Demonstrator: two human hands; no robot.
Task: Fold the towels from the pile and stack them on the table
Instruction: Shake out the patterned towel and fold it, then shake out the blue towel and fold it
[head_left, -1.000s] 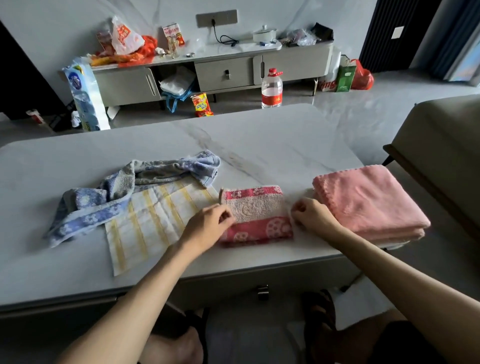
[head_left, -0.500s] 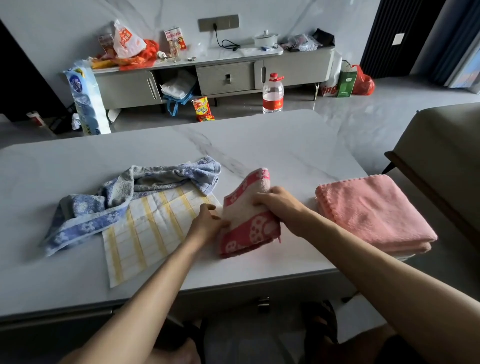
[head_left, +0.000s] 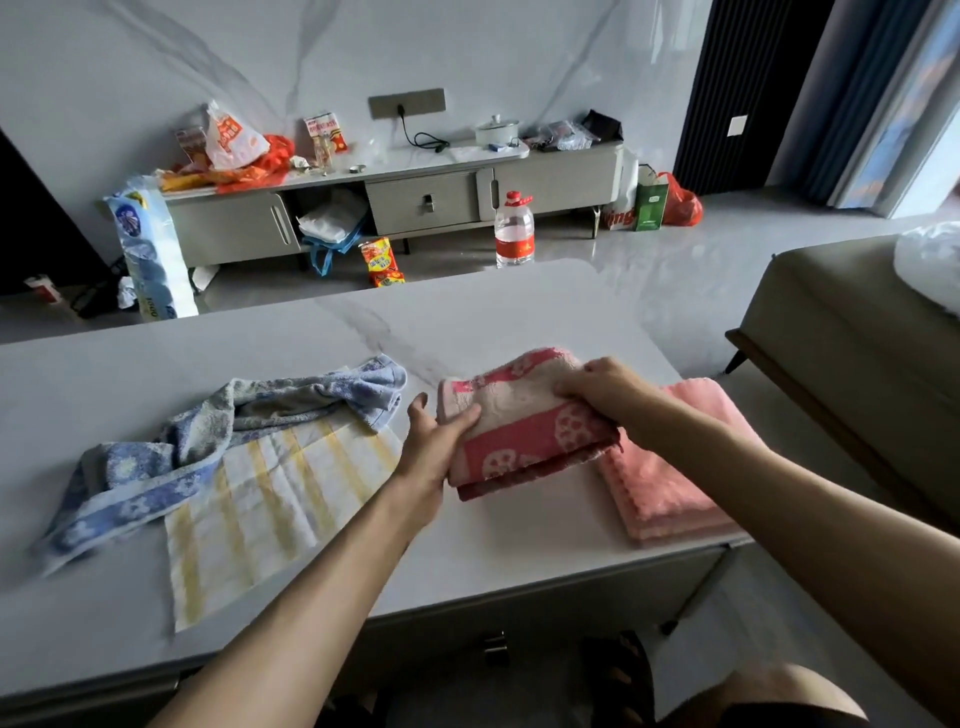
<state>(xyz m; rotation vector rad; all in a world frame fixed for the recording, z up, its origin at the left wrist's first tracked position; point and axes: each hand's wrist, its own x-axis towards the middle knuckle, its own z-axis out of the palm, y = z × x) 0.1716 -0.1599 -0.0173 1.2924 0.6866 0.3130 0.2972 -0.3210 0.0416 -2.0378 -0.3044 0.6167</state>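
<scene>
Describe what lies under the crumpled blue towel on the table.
A flat white cloth with yellow stripes lies partly under the blue towel, on the table. How far it reaches beneath, and anything else under there, is covered.

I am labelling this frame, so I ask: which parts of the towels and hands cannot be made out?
Head view:
- left hand: most fingertips hidden by the hand itself.
- pink stack: left part covered by red towel and right hand; towel count unclear.
- striped cloth: far edge under blue towel.
</scene>
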